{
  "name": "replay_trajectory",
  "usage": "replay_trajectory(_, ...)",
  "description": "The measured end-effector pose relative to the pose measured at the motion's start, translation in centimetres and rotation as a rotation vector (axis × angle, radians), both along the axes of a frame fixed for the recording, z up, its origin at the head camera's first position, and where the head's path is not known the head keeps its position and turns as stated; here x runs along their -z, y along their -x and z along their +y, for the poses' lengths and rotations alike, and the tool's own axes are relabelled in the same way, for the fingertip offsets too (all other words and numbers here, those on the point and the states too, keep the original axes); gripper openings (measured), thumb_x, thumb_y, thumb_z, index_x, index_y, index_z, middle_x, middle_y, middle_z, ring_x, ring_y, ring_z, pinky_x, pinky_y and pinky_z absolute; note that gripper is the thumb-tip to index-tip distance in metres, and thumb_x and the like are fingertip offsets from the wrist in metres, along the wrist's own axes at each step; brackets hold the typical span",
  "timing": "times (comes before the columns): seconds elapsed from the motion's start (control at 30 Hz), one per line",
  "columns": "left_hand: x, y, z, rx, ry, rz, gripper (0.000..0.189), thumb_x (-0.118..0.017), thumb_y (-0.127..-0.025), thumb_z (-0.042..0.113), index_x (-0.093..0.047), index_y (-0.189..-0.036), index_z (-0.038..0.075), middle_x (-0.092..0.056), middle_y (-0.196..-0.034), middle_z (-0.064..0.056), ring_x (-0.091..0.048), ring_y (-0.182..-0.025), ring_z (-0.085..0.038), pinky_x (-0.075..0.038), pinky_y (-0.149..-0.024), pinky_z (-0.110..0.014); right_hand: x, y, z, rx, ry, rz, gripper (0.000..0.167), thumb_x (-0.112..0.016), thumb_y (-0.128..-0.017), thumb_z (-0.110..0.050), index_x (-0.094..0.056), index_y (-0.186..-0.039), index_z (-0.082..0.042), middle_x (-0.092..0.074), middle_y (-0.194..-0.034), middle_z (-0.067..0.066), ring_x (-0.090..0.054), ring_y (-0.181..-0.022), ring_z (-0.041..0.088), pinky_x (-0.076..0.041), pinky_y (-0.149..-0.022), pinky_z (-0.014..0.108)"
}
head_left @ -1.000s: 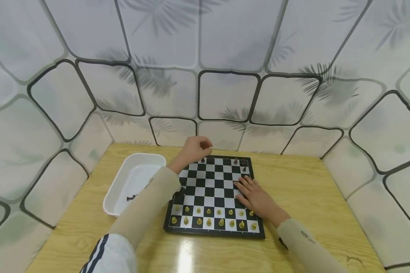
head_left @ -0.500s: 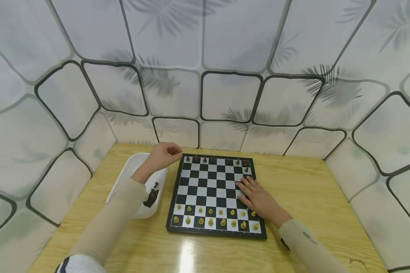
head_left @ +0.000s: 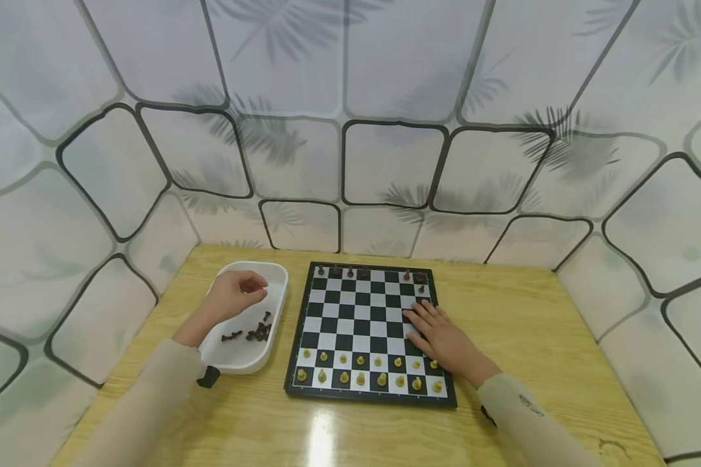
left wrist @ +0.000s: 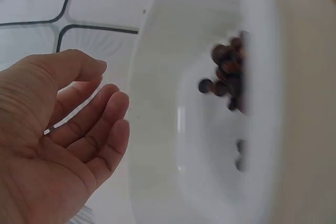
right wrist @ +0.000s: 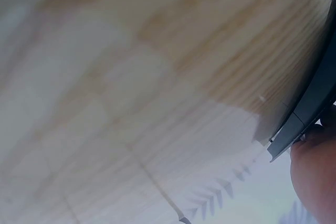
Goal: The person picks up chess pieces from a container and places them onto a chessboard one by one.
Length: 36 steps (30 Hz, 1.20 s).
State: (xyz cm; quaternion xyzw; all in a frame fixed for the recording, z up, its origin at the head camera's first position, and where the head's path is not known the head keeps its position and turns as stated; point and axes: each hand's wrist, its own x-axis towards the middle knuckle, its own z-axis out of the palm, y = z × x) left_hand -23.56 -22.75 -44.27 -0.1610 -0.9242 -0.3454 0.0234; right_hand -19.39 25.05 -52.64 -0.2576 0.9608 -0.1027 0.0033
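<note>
Above the white plastic tray (head_left: 280,305), my left hand (head_left: 233,299) hangs with loosely curled fingers and nothing between them. In the left wrist view its fingertips (left wrist: 118,106) are apart from the thumb. Dark red chess pieces (head_left: 259,332) lie in a heap in the tray. My right hand (head_left: 444,340) rests flat on the right side of the chessboard (head_left: 353,311), fingers straight. Yellow chess pieces (head_left: 360,379) fill two rows on the near side. Several dark red pieces (head_left: 350,272) stand along the far edge, with one more dark pawn (head_left: 422,289) in front at the right.
The board and tray lie on a light wooden table (head_left: 514,311), the tray left of the board with a narrow strip of wood between. A patterned wall covering (head_left: 394,165) encloses the table at the back and sides.
My left hand has moved from the board's far left edge leftward and toward me, over the tray. The far-row pieces it covered now show. My right hand stays in place.
</note>
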Motion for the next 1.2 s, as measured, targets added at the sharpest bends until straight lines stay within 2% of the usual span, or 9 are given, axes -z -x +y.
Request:
replay_trajectory(0.27, 1.1, -1.8, -2.4, 0.02, 0.055, -0.125, 0.022, -0.074, -0.097, 0.013, -0.076, -0.114, 0.0, -0.076, -0.092, -0.007, -0.07, -0.085, -0.018, -0.058, -0.076, -0.035, 0.1, 0.2, 0.1, -0.005, -0.001, 0.014, 0.061, -0.05, -0.111, -0.044, -0.045, -0.159, -0.008, -0.04, -0.166, 0.021, -0.031, -0.157, 0.045, -0.027, -0.127, 0.062)
replay_trajectory(0.53, 2.4, -2.4, -3.2, 0.038, 0.084, -0.213, 0.026, -0.077, -0.095, 0.017, -0.075, -0.117, 0.002, -0.074, -0.093, -0.002, -0.066, -0.087, -0.014, -0.054, -0.072, -0.028, 0.1, 0.2, 0.1, -0.004, 0.005, -0.002, 0.061, -0.049, -0.111, -0.044, -0.044, -0.16, -0.008, -0.039, -0.167, 0.021, -0.03, -0.158, 0.045, -0.026, -0.127, 0.062)
replay_trajectory(0.7, 3.2, -3.0, -2.9, 0.048, 0.088, -0.2, 0.027, -0.081, -0.092, 0.019, -0.076, -0.113, 0.002, -0.074, -0.09, -0.003, -0.065, -0.084, -0.014, -0.053, -0.071, -0.026, 0.2, 0.2, 0.2, -0.002, 0.003, -0.001, 0.061, -0.05, -0.111, -0.044, -0.044, -0.16, -0.008, -0.039, -0.167, 0.021, -0.029, -0.158, 0.044, -0.027, -0.126, 0.063)
replay_trajectory(0.93, 4.4, -3.4, -2.5, 0.03, 0.136, -0.201, 0.027, -0.084, -0.09, 0.023, -0.078, -0.111, 0.007, -0.074, -0.09, 0.001, -0.061, -0.08, -0.011, -0.05, -0.071, -0.027, 0.3, 0.2, 0.1, -0.002, 0.001, 0.005, 0.061, -0.05, -0.111, -0.044, -0.044, -0.16, -0.009, -0.039, -0.167, 0.02, -0.03, -0.158, 0.044, -0.027, -0.127, 0.062)
replay_trajectory(1.2, 4.8, -3.6, -2.1, 0.013, 0.149, -0.188, 0.024, -0.084, -0.089, 0.024, -0.079, -0.107, 0.009, -0.073, -0.088, 0.001, -0.061, -0.08, -0.012, -0.05, -0.072, -0.03, 0.1, 0.1, 0.0, -0.007, 0.001, -0.004, 0.061, -0.049, -0.111, -0.044, -0.044, -0.161, -0.009, -0.039, -0.167, 0.021, -0.03, -0.158, 0.045, -0.027, -0.127, 0.062)
